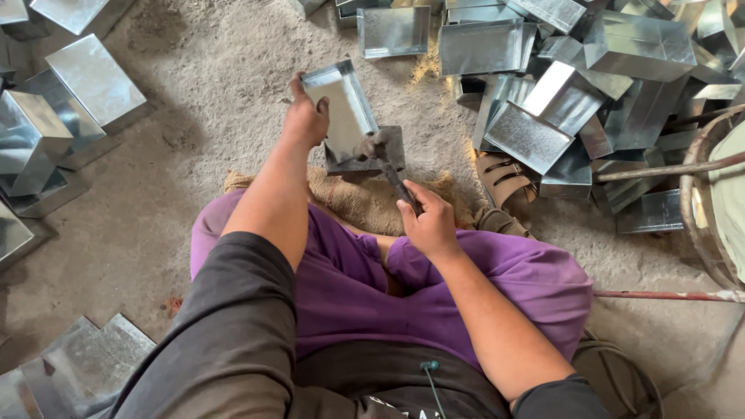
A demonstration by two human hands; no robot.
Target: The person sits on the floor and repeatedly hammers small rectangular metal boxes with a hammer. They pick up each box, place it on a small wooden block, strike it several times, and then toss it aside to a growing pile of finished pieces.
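Observation:
I sit cross-legged on the ground in purple trousers. My left hand (pixel 305 118) grips the left edge of a shiny sheet-metal tray (pixel 341 109), held tilted on a dark square iron block (pixel 371 155). My right hand (pixel 429 221) is wrapped around the dark handle of a hammer (pixel 386 163). The hammer's head rests at the lower right corner of the tray, over the block.
A burlap sack (pixel 357 198) lies under the block. Several finished metal trays are heaped at the upper right (pixel 574 85) and stacked at the left (pixel 70 101). A sandal (pixel 504 182) lies by the heap. A round drum rim (pixel 702 202) and a rod (pixel 667 295) are at the right.

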